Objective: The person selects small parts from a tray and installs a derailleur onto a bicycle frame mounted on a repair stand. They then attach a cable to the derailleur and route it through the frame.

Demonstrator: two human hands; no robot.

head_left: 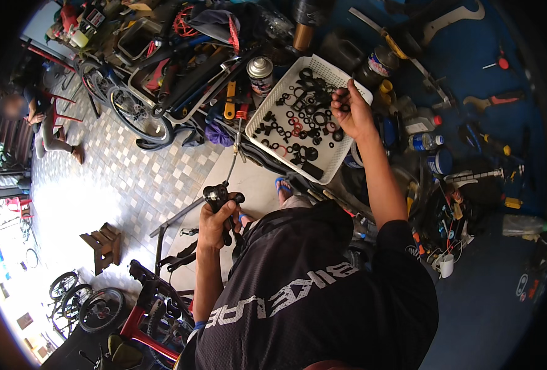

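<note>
My left hand (215, 225) is closed around a black cylindrical bike part (215, 195) with a round, shiny end. Its exact kind does not show. Over the right side of a white perforated plastic tray (285, 160), my right hand (351, 114) has its fingers bent and pressed together. Something small and dark seems to be at those fingertips, too small to name. Spread across the tray's bottom are many loose black rings, seals and caps (311, 117), along with several red rings (297, 130).
A spray can (260, 75) stands left of the tray, near a yellow-handled tool (229, 100). Bottles (422, 124) line its right side. Tools hang on the blue wall (470, 68). A red bike frame (139, 330) is at lower left; a person (48, 120) sits farther off.
</note>
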